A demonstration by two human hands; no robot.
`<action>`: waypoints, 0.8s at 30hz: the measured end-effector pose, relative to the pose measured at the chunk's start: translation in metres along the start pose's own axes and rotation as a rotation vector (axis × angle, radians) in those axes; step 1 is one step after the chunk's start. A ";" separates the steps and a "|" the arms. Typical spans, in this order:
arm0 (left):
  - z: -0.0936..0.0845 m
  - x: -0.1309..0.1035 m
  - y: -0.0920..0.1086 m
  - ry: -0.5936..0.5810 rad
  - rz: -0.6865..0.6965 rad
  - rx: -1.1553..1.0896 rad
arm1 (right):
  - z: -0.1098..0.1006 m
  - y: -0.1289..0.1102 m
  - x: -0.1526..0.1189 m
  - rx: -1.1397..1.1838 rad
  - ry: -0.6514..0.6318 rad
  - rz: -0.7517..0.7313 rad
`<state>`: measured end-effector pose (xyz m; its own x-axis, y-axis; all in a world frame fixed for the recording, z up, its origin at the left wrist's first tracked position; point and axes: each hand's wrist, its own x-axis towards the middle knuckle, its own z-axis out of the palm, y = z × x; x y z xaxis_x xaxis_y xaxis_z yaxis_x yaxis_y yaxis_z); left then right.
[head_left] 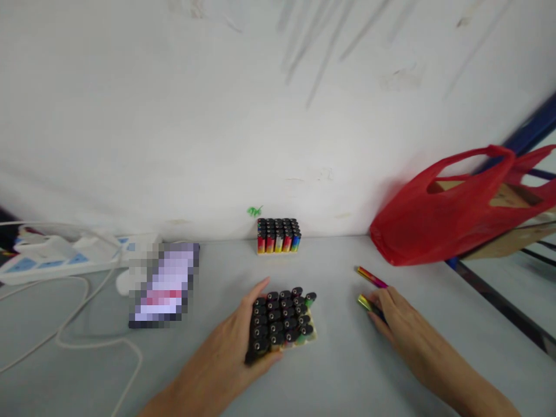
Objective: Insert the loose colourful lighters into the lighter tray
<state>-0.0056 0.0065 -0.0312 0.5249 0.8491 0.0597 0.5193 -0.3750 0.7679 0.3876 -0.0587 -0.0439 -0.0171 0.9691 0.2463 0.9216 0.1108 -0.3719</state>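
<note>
On the near side of the rear lighter block (pixel 278 236): one front lighter pack (pixel 274 315), with the left hand (pixel 238 340) at its left end, fingers clamped on it, one along the far edge and the thumb along the near edge. Whether the base met the counter (pixel 334 370) could not be told.

Near side and right of the rear lighter block: right hand (pixel 393 313), fingers closed, by appearance, on the dark end of one yellow-green lighter (pixel 365 302). One red-and-gold lighter (pixel 369 276) lay just beyond, its magenta end beside the knuckles.

Risks, as judged: lighters on the pack's loose right side could have toppled if the left hand tilted or squeezed it; a sideways brush of the right hand could have knocked the red-and-gold lighter away.

Condition of front lighter pack: black caps uppermost, set in rows; left columns fairly straight, right side uneven, several lighters leaning, one at the far right corner showing green; pale edging at the near right.

Left of the rear lighter block: one phone-like screen (pixel 171 278), pixelated; farther left, one white power strip (pixel 95 259).

Right of the rear lighter block: one red plastic carrier bag (pixel 443 231).
</note>
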 end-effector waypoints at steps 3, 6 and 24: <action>0.000 0.000 0.000 0.002 0.003 0.001 | -0.006 -0.016 0.006 0.127 -0.086 0.009; -0.001 0.001 0.001 -0.007 -0.002 -0.001 | -0.017 -0.038 0.013 0.239 -0.142 0.054; -0.003 -0.001 0.003 -0.018 -0.012 0.008 | 0.004 -0.115 0.106 1.603 -0.183 0.322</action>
<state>-0.0063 0.0055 -0.0273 0.5308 0.8466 0.0393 0.5307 -0.3682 0.7634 0.2784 0.0325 0.0218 -0.0661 0.9947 -0.0790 -0.4186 -0.0995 -0.9027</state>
